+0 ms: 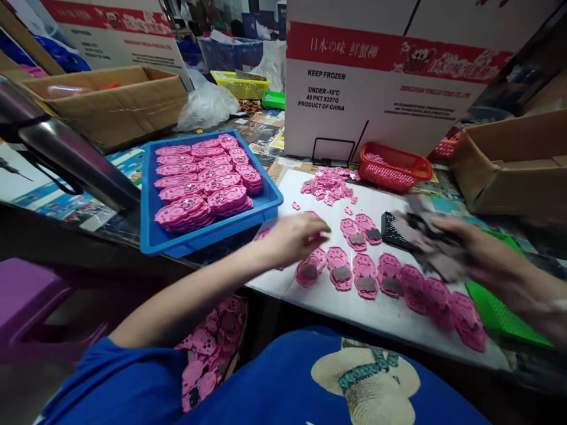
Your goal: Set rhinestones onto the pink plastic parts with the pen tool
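Note:
My left hand [303, 239] hovers over the white board [274, 286], its fingers curled together; whatever they may hold is hidden. Below and beside it lie several pink plastic casing parts [338, 268] in a row, most with a grey rectangular piece [367, 284] on them. Two more pink casings [357, 233] lie above that row. My right hand [478, 251], smeared by motion, grips a bunch of flat grey pieces [436, 254] at the right. Under that bunch sits a black perforated tray [393, 231]. Small pink parts [330, 186] are heaped at the board's back.
A blue tray [212, 232] of stacked pink casings stands left. Behind are a red basket [394, 168], a large white carton [354, 118] and a yellow basket [241, 87]. Open cardboard boxes [509, 171] flank the table. A green basket [500, 310] is at right; a metal post [80, 150] rises left.

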The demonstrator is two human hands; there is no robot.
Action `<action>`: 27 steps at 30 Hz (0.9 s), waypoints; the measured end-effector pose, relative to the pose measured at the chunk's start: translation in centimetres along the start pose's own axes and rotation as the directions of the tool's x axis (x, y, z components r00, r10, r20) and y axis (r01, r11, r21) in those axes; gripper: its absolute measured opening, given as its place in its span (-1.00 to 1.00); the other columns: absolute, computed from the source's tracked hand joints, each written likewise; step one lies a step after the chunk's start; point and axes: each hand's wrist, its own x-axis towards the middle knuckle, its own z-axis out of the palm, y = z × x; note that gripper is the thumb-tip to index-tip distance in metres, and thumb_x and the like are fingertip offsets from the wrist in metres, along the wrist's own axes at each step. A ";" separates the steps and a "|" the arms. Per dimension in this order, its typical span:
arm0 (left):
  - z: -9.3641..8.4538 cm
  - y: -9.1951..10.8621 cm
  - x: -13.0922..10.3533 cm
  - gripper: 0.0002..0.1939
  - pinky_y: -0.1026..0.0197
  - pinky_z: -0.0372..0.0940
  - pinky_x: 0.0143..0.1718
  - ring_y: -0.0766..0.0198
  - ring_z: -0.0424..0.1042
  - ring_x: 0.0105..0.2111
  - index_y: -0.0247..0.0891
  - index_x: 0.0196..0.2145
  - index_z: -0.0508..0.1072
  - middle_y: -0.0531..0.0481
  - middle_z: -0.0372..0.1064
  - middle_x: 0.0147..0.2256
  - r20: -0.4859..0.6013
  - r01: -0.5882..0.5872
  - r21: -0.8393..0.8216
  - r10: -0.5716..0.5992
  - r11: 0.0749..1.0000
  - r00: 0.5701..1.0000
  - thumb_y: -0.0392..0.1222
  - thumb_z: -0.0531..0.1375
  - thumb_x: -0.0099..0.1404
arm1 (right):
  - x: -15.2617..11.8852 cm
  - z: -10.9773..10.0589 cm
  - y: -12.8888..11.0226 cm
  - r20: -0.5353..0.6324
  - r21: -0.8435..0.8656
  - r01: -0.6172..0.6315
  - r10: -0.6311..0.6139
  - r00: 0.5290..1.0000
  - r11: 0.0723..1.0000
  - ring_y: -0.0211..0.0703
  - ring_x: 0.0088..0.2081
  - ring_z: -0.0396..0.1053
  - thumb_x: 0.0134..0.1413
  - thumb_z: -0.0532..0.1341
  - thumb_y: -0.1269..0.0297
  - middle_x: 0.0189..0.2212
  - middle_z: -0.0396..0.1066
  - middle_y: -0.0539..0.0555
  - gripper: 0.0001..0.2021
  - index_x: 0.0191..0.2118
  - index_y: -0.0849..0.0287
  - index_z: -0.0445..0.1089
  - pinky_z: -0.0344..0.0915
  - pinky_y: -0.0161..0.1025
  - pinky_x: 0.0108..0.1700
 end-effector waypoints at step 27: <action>-0.4 -15.0 16.0 -0.45 0.29 0.28 0.01 0.12 0.43 -0.04 -0.17 0.01 0.54 0.02 0.52 -0.15 0.234 0.480 0.597 -0.712 0.642 0.662 -0.28 0.29 0.00 | 20.4 11.9 -5.8 0.466 -0.567 0.717 -0.560 0.685 0.405 0.21 0.09 0.31 0.14 0.29 0.25 0.15 0.31 0.30 -0.60 0.09 0.24 0.48 0.24 -0.03 0.06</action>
